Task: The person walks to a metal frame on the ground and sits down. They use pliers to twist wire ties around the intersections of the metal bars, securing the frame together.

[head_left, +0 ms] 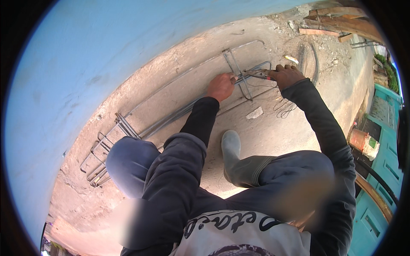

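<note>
Long steel reinforcing bars (173,114) lie across the ground, with a rectangular wire stirrup (245,87) standing around them near their far right end. My left hand (220,87) is closed on the bars just left of that stirrup; its fingertips are partly hidden. In my right hand (288,77) is a pair of pincers (259,73) with red on the handle, fingers wrapped around it. The pincers' jaws point left, at the crossing of bar and stirrup. Several more stirrups (121,123) are bunched at the bars' near left end.
A blue wall (85,55) runs along the left. Loose thin wire (285,109) and a broken chunk (255,113) lie near my right hand. Wooden planks (346,21) are piled far right. A reddish bucket (358,140) stands by turquoise panels (384,145). My boot (231,147) is below the bars.
</note>
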